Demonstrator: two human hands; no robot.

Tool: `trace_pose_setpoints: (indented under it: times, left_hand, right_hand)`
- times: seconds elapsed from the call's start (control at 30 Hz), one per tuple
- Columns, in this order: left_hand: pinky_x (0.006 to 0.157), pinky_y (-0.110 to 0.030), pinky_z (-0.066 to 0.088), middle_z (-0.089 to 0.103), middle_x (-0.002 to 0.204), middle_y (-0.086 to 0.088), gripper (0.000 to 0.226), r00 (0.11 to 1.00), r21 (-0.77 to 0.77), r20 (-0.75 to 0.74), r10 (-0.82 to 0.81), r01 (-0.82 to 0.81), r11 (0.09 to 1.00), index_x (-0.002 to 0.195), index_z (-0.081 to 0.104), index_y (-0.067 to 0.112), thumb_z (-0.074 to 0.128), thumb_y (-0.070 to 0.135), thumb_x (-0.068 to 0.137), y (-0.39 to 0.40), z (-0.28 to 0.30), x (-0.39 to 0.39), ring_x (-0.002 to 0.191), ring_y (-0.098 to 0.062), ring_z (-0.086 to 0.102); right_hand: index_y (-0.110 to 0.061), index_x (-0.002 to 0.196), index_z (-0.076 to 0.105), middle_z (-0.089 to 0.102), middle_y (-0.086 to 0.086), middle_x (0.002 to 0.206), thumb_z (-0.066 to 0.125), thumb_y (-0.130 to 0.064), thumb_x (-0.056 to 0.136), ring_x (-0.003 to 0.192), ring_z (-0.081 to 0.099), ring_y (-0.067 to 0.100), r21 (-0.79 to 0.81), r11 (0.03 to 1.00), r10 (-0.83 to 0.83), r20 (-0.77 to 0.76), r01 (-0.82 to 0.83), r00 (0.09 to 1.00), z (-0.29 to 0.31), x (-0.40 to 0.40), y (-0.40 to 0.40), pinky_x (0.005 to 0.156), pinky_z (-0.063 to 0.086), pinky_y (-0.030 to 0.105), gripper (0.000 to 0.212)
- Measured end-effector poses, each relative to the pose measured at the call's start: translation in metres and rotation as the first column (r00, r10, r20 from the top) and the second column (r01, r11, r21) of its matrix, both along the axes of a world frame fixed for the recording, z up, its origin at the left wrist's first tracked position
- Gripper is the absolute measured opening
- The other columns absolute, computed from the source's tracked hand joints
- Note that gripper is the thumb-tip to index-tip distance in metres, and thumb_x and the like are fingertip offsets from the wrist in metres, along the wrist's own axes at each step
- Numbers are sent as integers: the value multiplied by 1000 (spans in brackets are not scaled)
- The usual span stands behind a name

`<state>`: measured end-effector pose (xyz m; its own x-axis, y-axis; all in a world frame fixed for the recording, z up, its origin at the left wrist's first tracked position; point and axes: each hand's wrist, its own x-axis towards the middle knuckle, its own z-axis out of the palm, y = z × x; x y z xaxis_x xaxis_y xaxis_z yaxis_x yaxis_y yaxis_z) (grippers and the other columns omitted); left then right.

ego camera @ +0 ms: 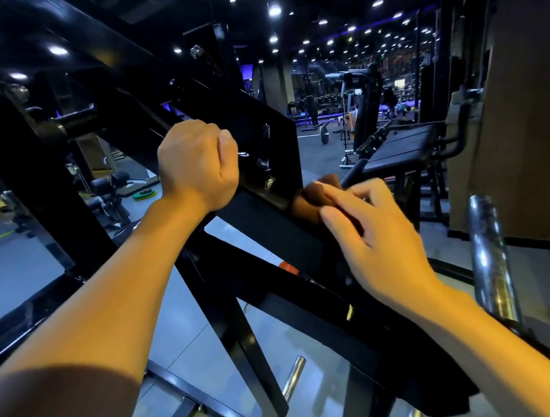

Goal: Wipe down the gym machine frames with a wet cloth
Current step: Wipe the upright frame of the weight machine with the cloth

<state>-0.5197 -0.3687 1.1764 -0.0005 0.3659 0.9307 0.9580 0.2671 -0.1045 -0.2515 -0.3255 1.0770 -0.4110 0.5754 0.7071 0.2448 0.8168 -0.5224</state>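
Pressing brown cloth on black machine frame with right hand, fingers pinching it | left hand curled, apparently gripping frame's upper edge

Open gap under sloping black frame beam, diagonal strut crossing it, chrome post blocking right

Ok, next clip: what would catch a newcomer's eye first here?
Two bare forearms reach up to a slanted black machine frame filling the centre. The left hand grips its upper edge, while the right hand presses a brown cloth against the beam lower right. A chrome bar gleams at the right.
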Motion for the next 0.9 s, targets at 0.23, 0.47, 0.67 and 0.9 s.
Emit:
trace_pose_setpoints:
  times: [0.23,0.47,0.67,0.9]
  left_hand:
    - [80,-47,46,66,73,-9,65,1000,-21,4,-21,21,1000,72,69,8,19,36,103,-5,4,4,76,-30,61]
    - [82,-45,47,68,75,-10,65,1000,-28,18,-9,9,1000,72,69,7,19,36,103,-6,2,5,78,-31,62]
    - [84,-45,46,69,78,-11,67,999,-106,30,34,-31,994,75,70,6,17,38,101,-13,7,13,81,-32,62]
    - [115,-39,31,75,106,-10,50,996,-24,74,-41,43,999,106,78,10,34,33,105,-35,5,31,112,-31,63]
  right_hand:
    - [-43,150,49,40,-12,120,44,-54,106,88,50,7,127,991,43,5,-44,999,36,-54,-6,64,34,19,46]
    - [-41,140,59,45,-18,117,51,-49,103,86,57,10,-8,1000,16,0,-16,1000,-23,36,3,67,54,40,39]
    - [-41,143,57,43,-22,118,48,-52,104,95,53,1,24,1000,12,-30,-11,999,1,2,-2,68,41,13,41]
    - [-35,149,53,43,-14,122,48,-49,107,93,50,4,72,996,61,14,-61,998,11,-9,-2,68,39,17,44]
